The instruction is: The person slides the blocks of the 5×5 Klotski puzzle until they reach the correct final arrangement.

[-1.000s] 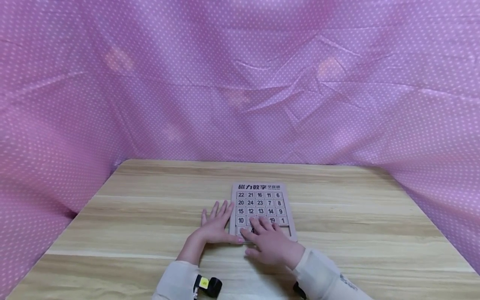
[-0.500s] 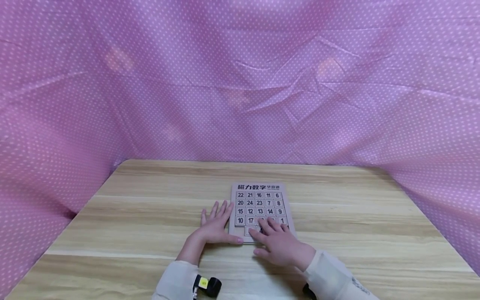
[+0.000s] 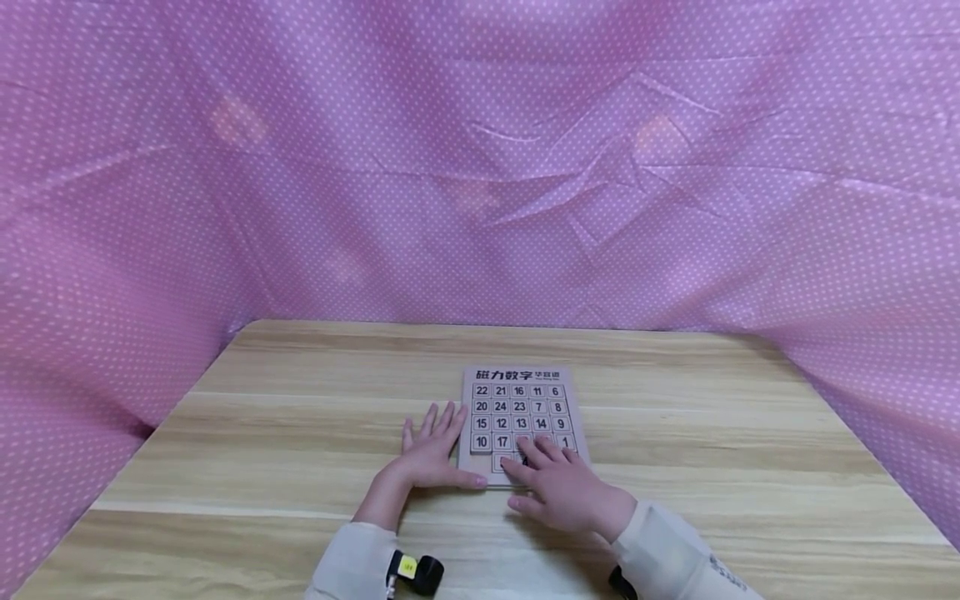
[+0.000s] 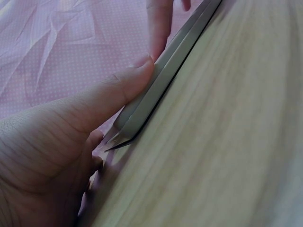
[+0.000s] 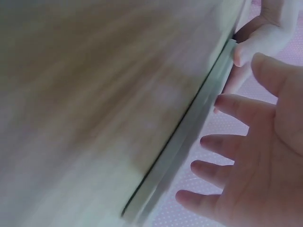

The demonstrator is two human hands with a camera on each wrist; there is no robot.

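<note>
A grey number sliding puzzle (image 3: 464,392) lies flat on the table, its square tiles printed with black numbers. The bare slot stands at the bottom left corner of its grid. My left hand (image 3: 426,463) is spread along the left side, its thumb resting on the near left edge; the left wrist view shows that thumb (image 4: 128,80) on the rim. Fingers extended, my right hand (image 3: 564,493) reaches over the lower rows, and its index fingertip touches a bottom-row tile (image 3: 497,463). Those fingers hide some of the numbers. In the right wrist view the right hand (image 5: 255,151) has its fingers spread.
The light wood-grain table (image 3: 300,400) extends around the puzzle on all sides. Pink dotted cloth (image 3: 480,208) hangs behind it and at both sides. A small black device (image 3: 427,575) is strapped at the left wrist.
My right hand has moved a little to the right, and the bottom-row tiles have slid right with it. The bare slot has passed from the bottom right to the bottom left. My left hand stays put.
</note>
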